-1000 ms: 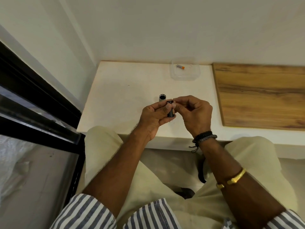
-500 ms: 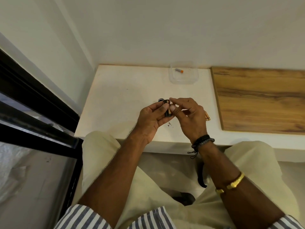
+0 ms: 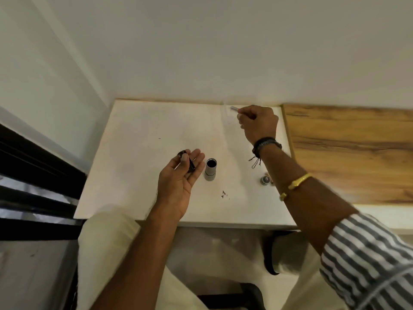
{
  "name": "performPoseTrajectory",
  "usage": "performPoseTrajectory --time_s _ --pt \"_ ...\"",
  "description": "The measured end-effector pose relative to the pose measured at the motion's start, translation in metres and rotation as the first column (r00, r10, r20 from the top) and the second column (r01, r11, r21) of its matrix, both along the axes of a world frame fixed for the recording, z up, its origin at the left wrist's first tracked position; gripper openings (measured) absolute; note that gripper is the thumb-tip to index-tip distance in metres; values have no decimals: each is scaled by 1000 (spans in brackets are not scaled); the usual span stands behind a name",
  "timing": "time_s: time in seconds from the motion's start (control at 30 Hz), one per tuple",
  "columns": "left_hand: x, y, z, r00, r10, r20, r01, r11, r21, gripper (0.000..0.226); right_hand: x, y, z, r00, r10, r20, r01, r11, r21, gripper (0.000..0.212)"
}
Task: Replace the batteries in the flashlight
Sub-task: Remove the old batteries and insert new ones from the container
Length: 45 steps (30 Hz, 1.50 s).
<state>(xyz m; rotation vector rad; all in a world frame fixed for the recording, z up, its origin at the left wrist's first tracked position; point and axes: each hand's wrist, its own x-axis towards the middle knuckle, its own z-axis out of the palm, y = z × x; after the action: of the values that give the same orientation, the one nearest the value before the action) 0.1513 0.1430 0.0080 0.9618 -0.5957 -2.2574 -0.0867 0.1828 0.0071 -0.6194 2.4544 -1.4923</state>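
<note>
No text, label, brand, number or sign can be read here. The flashlight tube (image 3: 210, 173) stands on the surface (image 3: 145, 135), and its grey side is too small and soft for any marking to be told. The black part (image 3: 192, 165) just left of the tube is dark and partly covered. The small piece (image 3: 234, 107) far beyond the tube, at the back edge of the surface, is blurred, so any print on it cannot be made out.
</note>
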Motion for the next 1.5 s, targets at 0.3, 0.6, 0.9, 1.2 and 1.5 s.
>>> performPoseTrajectory --time_s 0.3,0.6,0.9,1.2,1.5 --pt "-4 -9 -14 992 -43 120 43 999 4 30 -73 -66 -33 992 10 -123 55 854 518 30" --pt "-2 -12 -9 998 -27 51 20 992 122 31 -78 -72 -41 982 64 -178 64 773 631 38" --pt "7 -3 5 992 -90 -90 102 984 143 36 -25 -4 8 997 -26 -76 39 985 168 6" --pt "21 20 24 950 -209 -232 212 977 -12 38 95 101 17 959 67 274 25 947 -319 10" --pt "16 53 20 902 -374 -216 361 927 -101 37 146 135 42 921 213 327 1 837 -547 14"
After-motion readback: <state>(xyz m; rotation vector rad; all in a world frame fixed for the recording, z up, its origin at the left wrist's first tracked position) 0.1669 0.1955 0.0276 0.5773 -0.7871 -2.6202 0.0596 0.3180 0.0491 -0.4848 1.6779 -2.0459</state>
